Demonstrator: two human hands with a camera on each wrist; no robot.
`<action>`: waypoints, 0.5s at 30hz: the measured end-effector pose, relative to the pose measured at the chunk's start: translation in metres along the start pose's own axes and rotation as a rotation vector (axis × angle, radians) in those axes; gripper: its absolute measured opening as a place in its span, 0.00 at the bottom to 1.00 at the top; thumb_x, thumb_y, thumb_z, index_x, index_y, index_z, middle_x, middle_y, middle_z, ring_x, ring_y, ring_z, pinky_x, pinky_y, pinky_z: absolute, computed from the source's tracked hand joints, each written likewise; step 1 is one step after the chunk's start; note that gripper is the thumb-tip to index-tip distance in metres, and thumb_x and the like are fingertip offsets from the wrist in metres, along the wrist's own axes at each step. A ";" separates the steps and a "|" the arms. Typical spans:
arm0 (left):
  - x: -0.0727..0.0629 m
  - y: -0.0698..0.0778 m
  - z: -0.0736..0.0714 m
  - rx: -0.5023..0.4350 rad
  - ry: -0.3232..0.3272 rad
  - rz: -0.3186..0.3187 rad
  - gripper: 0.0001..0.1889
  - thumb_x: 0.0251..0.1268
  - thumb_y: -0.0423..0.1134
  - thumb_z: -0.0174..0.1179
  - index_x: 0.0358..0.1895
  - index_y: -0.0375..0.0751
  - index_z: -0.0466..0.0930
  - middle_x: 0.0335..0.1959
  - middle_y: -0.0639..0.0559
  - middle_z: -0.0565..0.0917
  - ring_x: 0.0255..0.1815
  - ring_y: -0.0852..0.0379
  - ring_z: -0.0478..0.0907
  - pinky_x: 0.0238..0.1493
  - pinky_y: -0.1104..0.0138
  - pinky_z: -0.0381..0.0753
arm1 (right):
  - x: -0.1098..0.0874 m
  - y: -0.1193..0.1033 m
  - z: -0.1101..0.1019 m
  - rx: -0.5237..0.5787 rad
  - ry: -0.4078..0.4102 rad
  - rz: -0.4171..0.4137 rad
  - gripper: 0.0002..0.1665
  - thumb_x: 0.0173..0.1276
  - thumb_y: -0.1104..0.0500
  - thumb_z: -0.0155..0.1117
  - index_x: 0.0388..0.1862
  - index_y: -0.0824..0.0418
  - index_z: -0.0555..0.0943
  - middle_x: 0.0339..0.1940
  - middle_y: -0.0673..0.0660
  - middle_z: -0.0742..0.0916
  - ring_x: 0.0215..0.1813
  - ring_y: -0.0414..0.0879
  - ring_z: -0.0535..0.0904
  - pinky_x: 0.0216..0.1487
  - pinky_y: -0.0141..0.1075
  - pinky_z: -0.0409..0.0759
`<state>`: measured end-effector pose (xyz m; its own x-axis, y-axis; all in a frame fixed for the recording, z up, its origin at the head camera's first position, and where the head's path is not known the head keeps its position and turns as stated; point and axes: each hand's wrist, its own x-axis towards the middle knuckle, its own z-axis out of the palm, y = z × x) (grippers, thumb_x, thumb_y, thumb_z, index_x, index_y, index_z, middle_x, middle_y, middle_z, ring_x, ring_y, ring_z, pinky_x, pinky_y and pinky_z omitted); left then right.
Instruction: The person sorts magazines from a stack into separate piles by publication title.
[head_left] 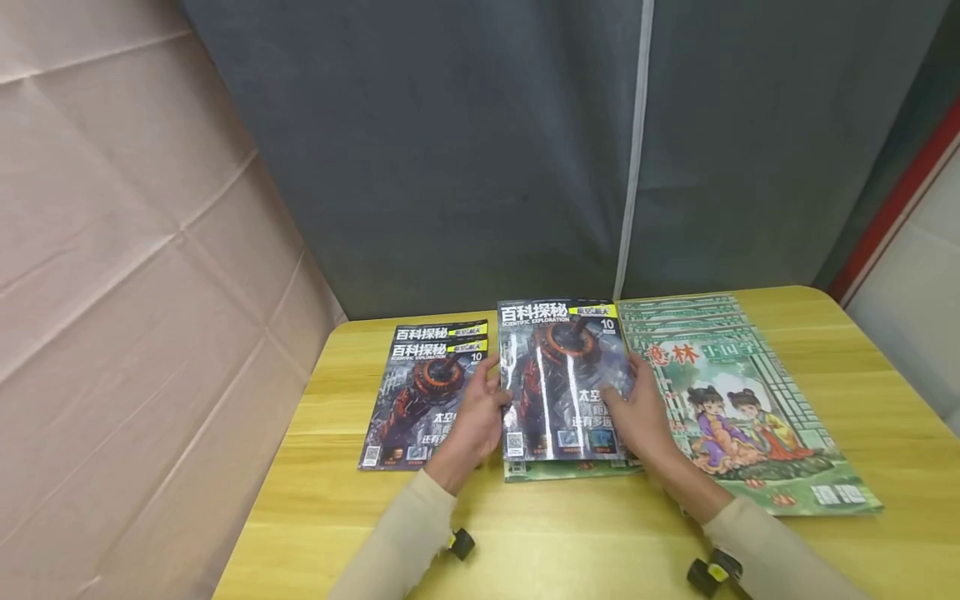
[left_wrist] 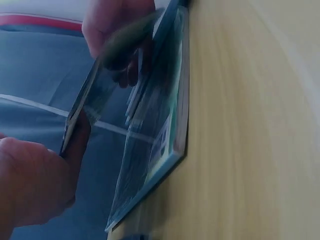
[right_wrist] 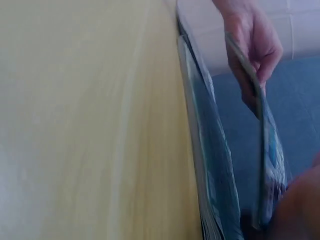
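Both hands hold one dark science magazine [head_left: 551, 383], cover up, with a robotic arm picture on it. My left hand [head_left: 480, 412] grips its left edge, thumb on the cover. On the right edge my right hand [head_left: 637, 412] pinches it the same way. The wrist views show the magazine [right_wrist: 265, 150] raised above the pile, with a gap beneath. Under it a green magazine [head_left: 570, 472] shows only along its lower edge. Left of the hands lie two more dark magazines [head_left: 420, 400], overlapping. To the right, several green magazines [head_left: 750, 417] lie fanned, two cartoon children on the top cover.
The yellow wood-grain table [head_left: 315, 517] carries all the magazines. A dark grey cloth [head_left: 480, 150] hangs behind its back edge, and a pale creased sheet [head_left: 150, 292] hangs along the left. Black devices [head_left: 705, 575] are strapped at the wrists.
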<state>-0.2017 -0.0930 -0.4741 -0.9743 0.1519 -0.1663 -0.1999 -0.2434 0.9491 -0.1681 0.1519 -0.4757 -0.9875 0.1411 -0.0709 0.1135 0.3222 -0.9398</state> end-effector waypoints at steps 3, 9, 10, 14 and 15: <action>0.001 0.001 -0.010 0.002 -0.005 0.003 0.41 0.64 0.15 0.46 0.82 0.41 0.55 0.86 0.26 0.45 0.87 0.28 0.44 0.87 0.39 0.49 | -0.001 -0.002 -0.001 0.115 -0.012 0.052 0.48 0.81 0.60 0.54 0.90 0.56 0.42 0.87 0.70 0.59 0.84 0.67 0.60 0.85 0.61 0.62; -0.001 -0.002 -0.038 0.058 -0.027 -0.024 0.40 0.66 0.16 0.44 0.82 0.41 0.57 0.83 0.26 0.54 0.83 0.27 0.56 0.82 0.40 0.65 | -0.001 -0.002 0.004 0.334 -0.116 0.180 0.46 0.80 0.64 0.54 0.90 0.52 0.47 0.77 0.73 0.71 0.53 0.48 0.85 0.51 0.40 0.91; -0.003 -0.002 -0.042 0.074 -0.026 -0.028 0.40 0.66 0.16 0.45 0.82 0.41 0.57 0.84 0.26 0.53 0.83 0.26 0.56 0.82 0.40 0.66 | -0.002 -0.001 0.006 0.345 -0.126 0.185 0.46 0.80 0.64 0.54 0.90 0.51 0.48 0.75 0.73 0.73 0.48 0.45 0.86 0.46 0.38 0.91; -0.012 -0.002 -0.059 0.166 0.001 -0.038 0.40 0.65 0.17 0.46 0.83 0.38 0.54 0.85 0.26 0.48 0.85 0.28 0.50 0.85 0.40 0.58 | -0.004 -0.001 0.019 0.337 -0.129 0.160 0.45 0.77 0.68 0.57 0.88 0.51 0.54 0.65 0.72 0.83 0.37 0.41 0.87 0.39 0.38 0.90; -0.014 0.000 -0.062 0.191 0.010 -0.044 0.40 0.66 0.17 0.47 0.83 0.38 0.54 0.85 0.27 0.50 0.85 0.29 0.52 0.85 0.41 0.59 | -0.005 -0.001 0.024 0.327 -0.125 0.154 0.45 0.77 0.69 0.57 0.87 0.50 0.55 0.64 0.71 0.84 0.37 0.42 0.87 0.38 0.38 0.90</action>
<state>-0.1948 -0.1547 -0.4889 -0.9663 0.1489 -0.2100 -0.2195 -0.0506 0.9743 -0.1663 0.1288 -0.4824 -0.9696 0.0423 -0.2409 0.2406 -0.0121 -0.9705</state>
